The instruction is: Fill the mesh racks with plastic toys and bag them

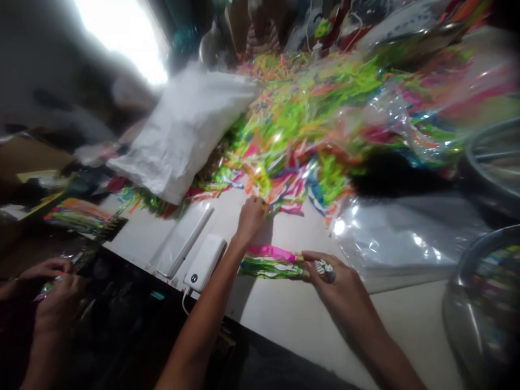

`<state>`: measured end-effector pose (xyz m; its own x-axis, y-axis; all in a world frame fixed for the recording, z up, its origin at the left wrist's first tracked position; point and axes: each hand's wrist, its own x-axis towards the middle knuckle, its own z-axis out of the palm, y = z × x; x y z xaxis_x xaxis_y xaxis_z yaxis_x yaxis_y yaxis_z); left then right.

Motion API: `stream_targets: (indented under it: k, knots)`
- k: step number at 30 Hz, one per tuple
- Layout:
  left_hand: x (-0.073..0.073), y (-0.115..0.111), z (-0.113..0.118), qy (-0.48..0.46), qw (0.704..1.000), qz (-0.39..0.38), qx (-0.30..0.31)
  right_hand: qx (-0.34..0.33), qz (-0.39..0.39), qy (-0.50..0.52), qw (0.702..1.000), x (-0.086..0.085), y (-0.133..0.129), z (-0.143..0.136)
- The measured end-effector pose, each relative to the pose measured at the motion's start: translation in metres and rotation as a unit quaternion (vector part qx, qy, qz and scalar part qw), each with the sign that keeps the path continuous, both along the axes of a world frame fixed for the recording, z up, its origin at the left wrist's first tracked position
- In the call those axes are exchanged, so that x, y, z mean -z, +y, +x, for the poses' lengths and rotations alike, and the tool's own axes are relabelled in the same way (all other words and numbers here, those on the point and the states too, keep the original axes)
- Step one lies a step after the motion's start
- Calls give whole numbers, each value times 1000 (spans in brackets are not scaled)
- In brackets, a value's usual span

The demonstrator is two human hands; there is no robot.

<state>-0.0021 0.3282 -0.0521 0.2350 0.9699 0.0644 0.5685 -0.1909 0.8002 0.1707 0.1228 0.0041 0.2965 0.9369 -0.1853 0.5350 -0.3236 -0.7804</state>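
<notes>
My right hand (pixel 339 279) grips one end of a bundle of thin, colourful plastic strips (pixel 274 265), pink on top and green with white marks below. The bundle points left, low over the white table (pixel 276 309). At the near edge of a big loose pile of similar strips (pixel 300 119), the fingers of my left hand (pixel 252 214) are curled together. What they pinch, if anything, is hidden by the hand.
Left of my arm lie a white power bank (pixel 206 260) with a cable and a stack of clear sleeves (pixel 181 241). A large white bag (pixel 187 124) leans on the pile. Clear plastic bags (pixel 406 233) and metal bowls (pixel 459 303) are right. A co-worker's hands (pixel 57 287) work far left.
</notes>
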Motion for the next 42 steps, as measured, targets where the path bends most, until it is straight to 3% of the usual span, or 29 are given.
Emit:
stream_targets:
  k: [3, 6, 11, 13, 16, 19, 22, 25, 27, 29, 33, 36, 39, 42]
  knots:
    - [-6, -1, -1, -18, 1000, -11, -6, 18, -35, 35, 999, -8, -2, 2]
    - [-15, -6, -10, -61, 998, -32, -14, 30, -23, 34, 999, -16, -4, 1]
    - [-44, -37, -17, -184, 978, -93, -9, 54, -39, 31, 997, -20, -6, 11]
    - [-59, -58, -17, -297, 946, -129, 8, 54, -37, 18, 998, -14, -6, 19]
    - [-79, -93, -23, -475, 852, -207, 71, 40, 10, -61, 997, 2, -12, 34]
    - [-89, -123, -33, -510, 819, -232, 126, -32, 58, -159, 985, 20, -30, 45]
    - [-89, -142, -38, -475, 857, -136, 145, -105, 45, -266, 957, 31, -52, 46]
    - [-85, -153, -33, -398, 906, -7, 143, -127, 14, -340, 932, 36, -61, 40]
    - [-83, -156, -28, -370, 920, 35, 121, -131, -1, -355, 925, 38, -59, 37]
    - [-81, -157, -22, -395, 914, 21, 91, -122, -8, -349, 929, 40, -54, 36]
    - [-80, -159, -13, -508, 847, -139, 68, -22, 34, -227, 973, 35, -50, 38]
    - [-79, -163, -7, -520, 815, -240, 87, 83, 28, 1, 996, 16, -52, 35]
    - [-79, -167, -2, -503, 806, -293, 104, 120, 8, 259, 958, -15, -54, 24]
    - [-82, -166, 2, -522, 784, -321, 95, 105, 64, 387, 914, -42, -52, 12]
